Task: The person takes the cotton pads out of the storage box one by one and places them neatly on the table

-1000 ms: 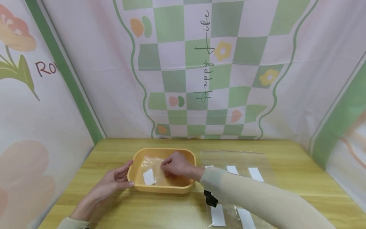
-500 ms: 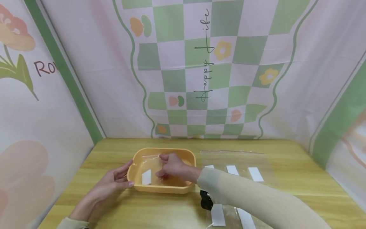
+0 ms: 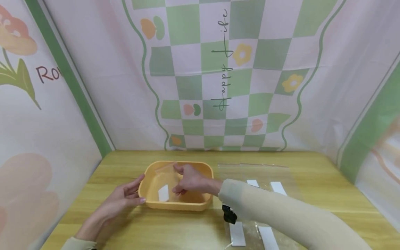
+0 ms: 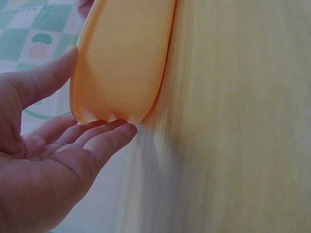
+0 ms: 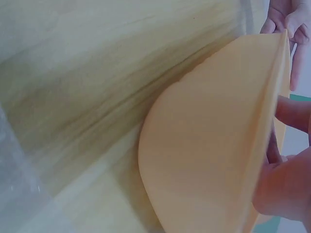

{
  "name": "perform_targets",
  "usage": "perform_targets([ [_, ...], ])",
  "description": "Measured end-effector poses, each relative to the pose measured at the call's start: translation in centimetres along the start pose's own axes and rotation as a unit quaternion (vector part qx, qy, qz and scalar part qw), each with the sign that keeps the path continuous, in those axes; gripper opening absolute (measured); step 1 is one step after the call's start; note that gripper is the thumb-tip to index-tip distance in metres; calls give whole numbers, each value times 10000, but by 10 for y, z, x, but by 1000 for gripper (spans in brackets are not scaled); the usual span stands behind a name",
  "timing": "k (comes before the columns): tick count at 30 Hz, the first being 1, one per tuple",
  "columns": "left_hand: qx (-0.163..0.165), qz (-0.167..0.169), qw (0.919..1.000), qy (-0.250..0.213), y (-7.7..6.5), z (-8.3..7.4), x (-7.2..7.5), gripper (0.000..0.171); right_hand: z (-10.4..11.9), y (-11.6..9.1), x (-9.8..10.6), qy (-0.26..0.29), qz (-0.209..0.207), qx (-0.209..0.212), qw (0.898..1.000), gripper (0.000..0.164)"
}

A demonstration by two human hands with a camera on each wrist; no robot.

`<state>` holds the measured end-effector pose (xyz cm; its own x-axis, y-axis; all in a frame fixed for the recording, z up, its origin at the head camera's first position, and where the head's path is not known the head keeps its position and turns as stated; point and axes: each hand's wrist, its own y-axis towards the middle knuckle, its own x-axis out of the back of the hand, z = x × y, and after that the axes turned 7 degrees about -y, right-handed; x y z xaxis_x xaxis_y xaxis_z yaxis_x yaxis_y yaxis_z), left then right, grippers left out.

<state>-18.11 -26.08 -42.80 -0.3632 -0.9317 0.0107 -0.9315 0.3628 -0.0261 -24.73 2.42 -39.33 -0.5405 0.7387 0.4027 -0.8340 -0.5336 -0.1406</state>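
A yellow tray (image 3: 175, 207) stands on the table. At its left end my left hand (image 3: 120, 199) holds the tray, thumb and fingertips against the rim and end wall. My right hand (image 3: 190, 180) reaches inside and holds a clear plastic bag (image 3: 165, 173) near its right side. A white patch (image 3: 163, 193) shows on the bag's lower left. In the right wrist view the tray's outer wall (image 5: 204, 131) hides the bag and part of the right hand (image 5: 286, 189). The left wrist view has the left fingers (image 4: 109, 138) touching the wall.
Several clear bags with white patches (image 3: 278, 188) lie flat on the table (image 3: 150, 229) right of the tray, partly under the right arm (image 3: 275, 211). One patch (image 3: 237, 234) lies nearer the front. A patterned curtain (image 3: 215, 104) hangs behind.
The right hand has spread its fingers and shifted slightly toward the far wall, with the bag's upper edge lifting and tilting. The left hand and the tray stay in place.
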Motion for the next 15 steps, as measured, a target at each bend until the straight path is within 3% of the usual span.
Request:
perform_targets([
  [10,-13,-87,9999,92,-1,-1,-2,94,16,-6,18,-843,209,233,9960,94],
  [15,-12,-58,9999,114,-1,-1,-1,93,25,-13,30,-928,271,262,9950,95],
])
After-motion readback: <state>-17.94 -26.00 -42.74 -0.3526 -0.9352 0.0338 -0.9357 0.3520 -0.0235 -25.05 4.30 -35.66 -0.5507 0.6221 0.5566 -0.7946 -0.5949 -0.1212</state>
